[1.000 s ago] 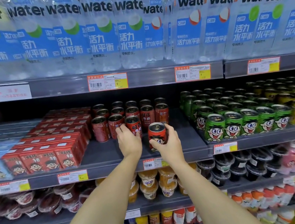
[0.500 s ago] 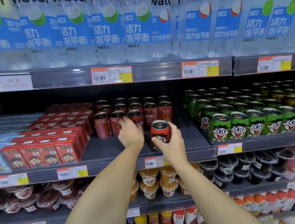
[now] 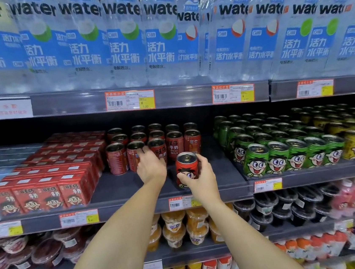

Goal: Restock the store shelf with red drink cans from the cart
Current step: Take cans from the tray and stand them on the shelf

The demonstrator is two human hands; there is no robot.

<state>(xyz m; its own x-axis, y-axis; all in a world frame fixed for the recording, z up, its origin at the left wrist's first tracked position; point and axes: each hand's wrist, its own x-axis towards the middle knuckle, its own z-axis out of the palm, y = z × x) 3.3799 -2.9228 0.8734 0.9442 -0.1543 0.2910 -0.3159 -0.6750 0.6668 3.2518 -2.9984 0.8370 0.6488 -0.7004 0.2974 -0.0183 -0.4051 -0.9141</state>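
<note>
right hand [image 3: 201,179]: wrapped round a red can [image 3: 186,169], upright, just above the shelf's [image 3: 121,190] near edge; palm hides its right side.
left hand [image 3: 151,166]: fingertips on the front-row red cans [image 3: 117,159]; grip hidden, cannot tell.
hard to read: labels blurred.
materials: cylindrical metal cans, pull-tab tops; dark flat shelf.
</note>
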